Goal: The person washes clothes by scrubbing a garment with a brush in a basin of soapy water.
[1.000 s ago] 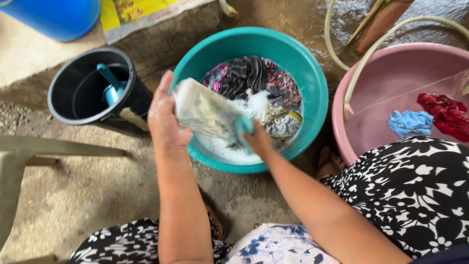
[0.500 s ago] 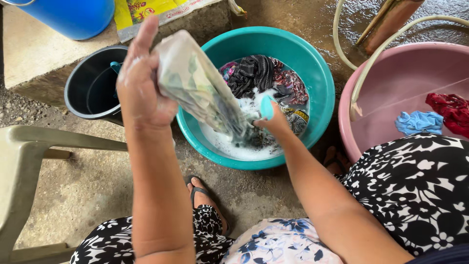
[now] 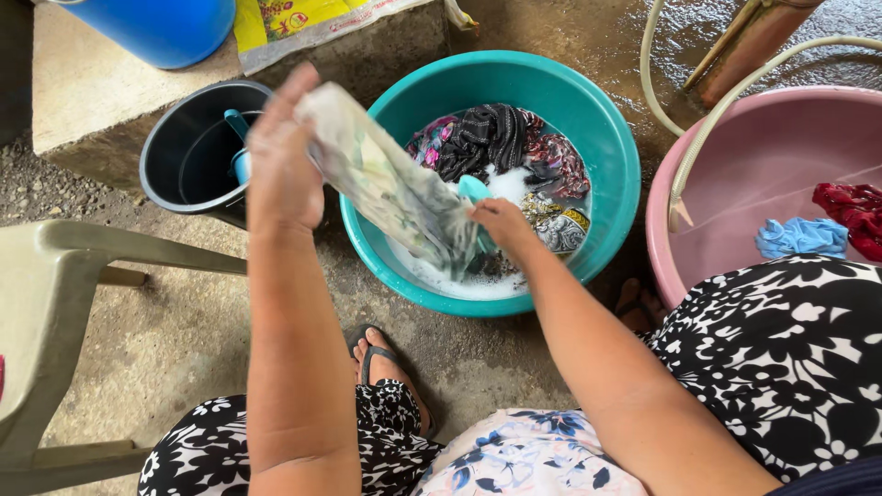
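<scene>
Nearest me, the person sits low in a black-and-white floral dress (image 3: 781, 367), one sandalled foot (image 3: 381, 363) on the damp concrete floor (image 3: 138, 340). The left hand (image 3: 280, 170) is raised, its grip closed over the top end of a pale patterned wet cloth (image 3: 390, 188), pinching it so the fabric hangs taut and slanting down toward the teal basin (image 3: 616, 184). The right hand (image 3: 501, 220) holds the lower end just above the suds, fingers curled around the cloth together with a small teal brush (image 3: 473, 188).

The cloth's lower end hangs over the soapy water, where dark and printed garments (image 3: 496, 138) soak. My guess is that the upper part, hanging past the rim, may drip onto the floor and wet the foot; a slack pinch could let it slip onto the gritty concrete.

Beyond, a black bucket (image 3: 184, 138) with a dipper stands left, touching the basin, and a pink tub (image 3: 763, 165) with rinsed pieces and a hose stands right.
</scene>
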